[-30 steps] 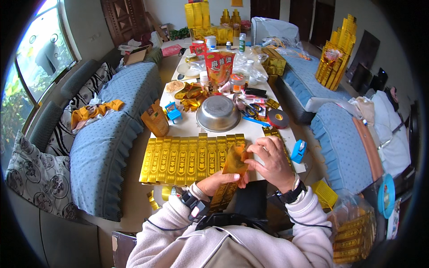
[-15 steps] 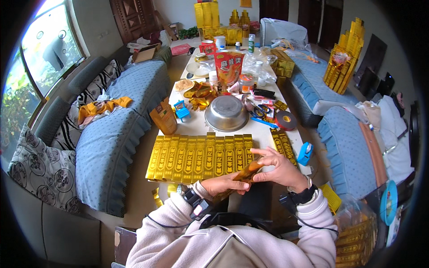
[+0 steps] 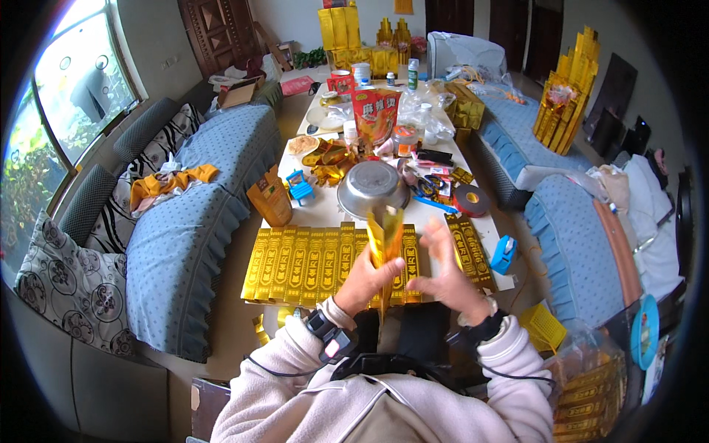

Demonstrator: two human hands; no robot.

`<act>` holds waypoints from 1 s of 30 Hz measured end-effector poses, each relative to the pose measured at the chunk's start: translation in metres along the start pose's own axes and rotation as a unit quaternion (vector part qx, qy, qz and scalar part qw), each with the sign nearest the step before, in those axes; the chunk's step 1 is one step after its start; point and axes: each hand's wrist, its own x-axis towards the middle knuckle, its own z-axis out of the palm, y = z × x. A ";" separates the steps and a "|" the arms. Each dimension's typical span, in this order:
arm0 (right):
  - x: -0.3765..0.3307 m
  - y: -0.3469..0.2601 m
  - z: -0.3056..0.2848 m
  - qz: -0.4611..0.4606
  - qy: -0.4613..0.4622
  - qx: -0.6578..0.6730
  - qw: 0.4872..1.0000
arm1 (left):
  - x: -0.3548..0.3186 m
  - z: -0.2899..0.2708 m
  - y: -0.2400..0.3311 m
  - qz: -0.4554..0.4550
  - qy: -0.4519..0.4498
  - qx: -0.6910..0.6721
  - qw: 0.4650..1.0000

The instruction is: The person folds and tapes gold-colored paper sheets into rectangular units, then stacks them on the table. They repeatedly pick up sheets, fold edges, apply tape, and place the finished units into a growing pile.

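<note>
the room was bright from a window (image 3: 92, 81) on the left, and two sofas in blue covers, a left sofa (image 3: 199, 229) and a right sofa (image 3: 509, 122), stood on either side of a long white surface (image 3: 321, 214). along its near edge lay a row of gold strips (image 3: 299, 262), packed side by side. in front of the person, over the right part of that row, was a folded gold sheet (image 3: 385, 240), held roughly upright with its upper end parted. the left hand (image 3: 365, 280) had its grip closed on the sheet, thumb on the near side. the right hand (image 3: 449, 275) was just beside it, its grip spread wide with nothing in it, the raised fingers blurred. to the right of the row lay more gold strips, a separate set (image 3: 467, 247), with a blue dispenser (image 3: 503, 255) near them.

beyond the hands sat an upturned metal bowl (image 3: 373, 184), and left of it a small blue holder (image 3: 300, 187) and a brown pouch (image 3: 271, 201). a black roll of tape (image 3: 470, 199) and a blue pen (image 3: 434, 204) lay to the bowl's right. farther back stood a red packet (image 3: 377, 114). a tall gold stack (image 3: 567, 100) rose from the right sofa.
</note>
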 end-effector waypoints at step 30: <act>-0.056 0.037 0.043 -0.035 -0.171 -0.341 0.924 | -0.006 -0.001 0.006 0.188 0.235 0.028 0.953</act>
